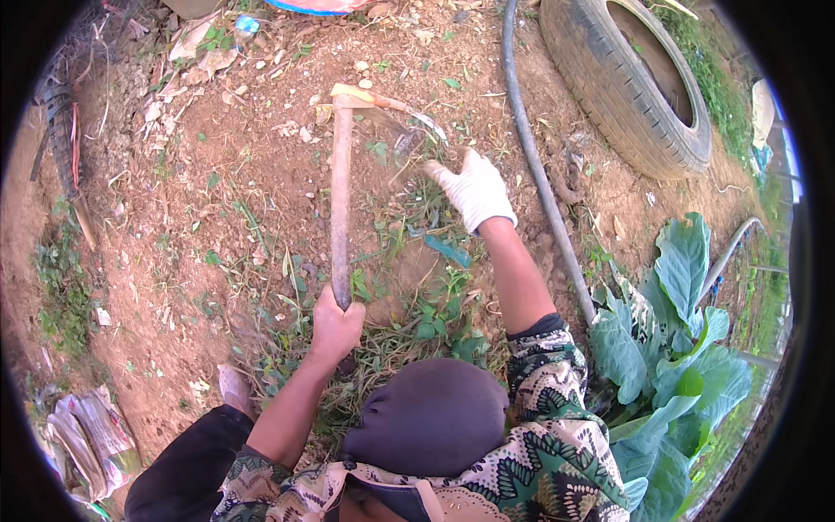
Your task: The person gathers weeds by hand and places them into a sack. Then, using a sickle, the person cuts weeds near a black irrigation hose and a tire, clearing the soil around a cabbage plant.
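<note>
My bare left hand (336, 326) is closed around the lower end of the wooden handle of a hoe (340, 189). The hoe's head lies at the top of the handle, its metal blade pointing right towards the weeds. In a white glove, my right hand (475, 190) reaches over the soil just below and right of the blade, thumb and fingers apart. Blur at the fingertips hides whether they touch the plant stems there. Weeds (427, 196) and dry stalks lie beneath and left of this hand. A scrap of teal plastic (448, 251) rests on the ground below it.
A dark hose (535, 156) runs down the right side, beside a worn tyre (626, 85). Large leafy cabbage-like plants (678, 365) grow at the lower right. Crumpled printed sacking (94, 444) lies lower left, and a stick wrapped in dark material (65, 143) upper left.
</note>
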Motion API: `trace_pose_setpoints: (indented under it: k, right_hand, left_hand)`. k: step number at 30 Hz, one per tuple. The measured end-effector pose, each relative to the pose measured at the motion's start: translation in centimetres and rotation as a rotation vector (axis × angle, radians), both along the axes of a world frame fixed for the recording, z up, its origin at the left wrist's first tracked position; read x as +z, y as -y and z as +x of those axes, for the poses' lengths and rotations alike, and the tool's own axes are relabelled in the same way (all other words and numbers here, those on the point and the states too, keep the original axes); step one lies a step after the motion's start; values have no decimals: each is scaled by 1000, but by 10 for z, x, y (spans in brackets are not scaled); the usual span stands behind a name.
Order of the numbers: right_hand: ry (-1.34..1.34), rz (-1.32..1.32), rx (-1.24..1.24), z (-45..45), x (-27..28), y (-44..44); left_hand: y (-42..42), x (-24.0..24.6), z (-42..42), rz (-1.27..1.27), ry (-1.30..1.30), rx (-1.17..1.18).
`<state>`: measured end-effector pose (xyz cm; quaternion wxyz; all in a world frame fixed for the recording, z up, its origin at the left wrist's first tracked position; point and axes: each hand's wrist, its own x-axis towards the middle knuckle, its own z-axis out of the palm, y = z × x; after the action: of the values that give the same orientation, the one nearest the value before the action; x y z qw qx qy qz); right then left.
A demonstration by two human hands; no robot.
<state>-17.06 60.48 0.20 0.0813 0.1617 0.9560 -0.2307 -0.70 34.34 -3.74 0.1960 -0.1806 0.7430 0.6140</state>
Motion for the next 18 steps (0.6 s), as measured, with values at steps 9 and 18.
trace_pose_setpoints:
  k: [9,18]
  right_hand:
    - [134,-1,-43,-14,-46,22]
    - [-3,3,8,-6,-59,19]
  left_hand:
    - [-15,-20,-16,29,17,34]
    - [-76,27,-153,304,269,153]
